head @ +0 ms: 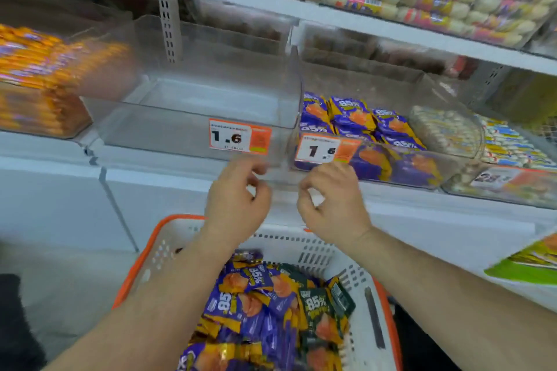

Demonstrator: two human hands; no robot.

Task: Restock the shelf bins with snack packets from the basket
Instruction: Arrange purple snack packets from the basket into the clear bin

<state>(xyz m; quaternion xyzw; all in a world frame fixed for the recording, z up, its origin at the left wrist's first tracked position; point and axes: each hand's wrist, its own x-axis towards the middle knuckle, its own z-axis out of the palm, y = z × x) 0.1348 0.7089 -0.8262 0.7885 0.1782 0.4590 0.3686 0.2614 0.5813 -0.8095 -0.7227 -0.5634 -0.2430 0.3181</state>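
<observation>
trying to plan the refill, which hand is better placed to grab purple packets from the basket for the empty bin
Left, narrowly. The left hand hangs nearer the purple packets in the basket and below the empty bin. The right hand sits under the part-filled bin. Both hold nothing.

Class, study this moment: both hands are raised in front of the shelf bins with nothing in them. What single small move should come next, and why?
Probably lower one hand, say the right hand, into the basket to pick up purple packets. Both it and the left hand hold nothing, the clear bin ahead looks empty, and the basket holds plenty.
</observation>
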